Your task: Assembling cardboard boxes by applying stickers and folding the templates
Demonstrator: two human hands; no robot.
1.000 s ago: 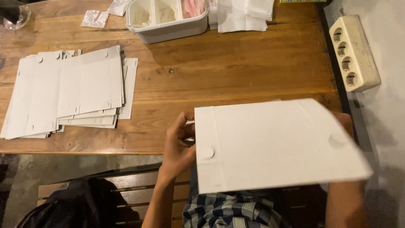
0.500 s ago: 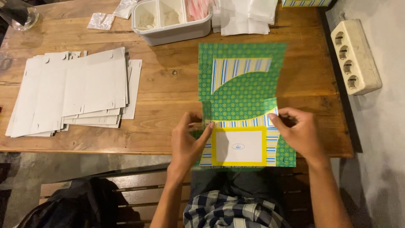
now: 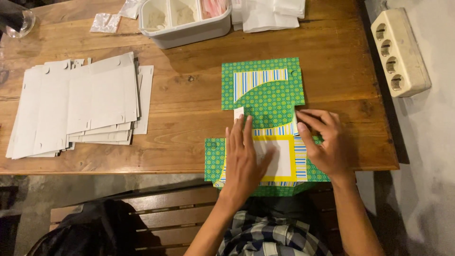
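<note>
A flat green patterned cardboard box blank (image 3: 265,95), with striped panels and a white, yellow-framed rectangle, lies printed side up on the wooden table (image 3: 189,99). Its near end hangs over the table's front edge. My left hand (image 3: 244,154) lies flat on its lower middle, fingers spread and pointing away from me. My right hand (image 3: 324,142) presses on the blank's right side, fingertips at the fold line. Neither hand grips anything.
A stack of white flat box blanks (image 3: 78,106) lies at the left. A white divided tub (image 3: 185,19) and folded white sheets (image 3: 272,12) sit at the far edge. A cream multi-socket power strip (image 3: 400,52) lies at the right, a wooden bench (image 3: 156,213) below.
A second ago I held the blank up with its white back facing me. It has since been turned printed side up and laid flat, and both hands now press on it.
</note>
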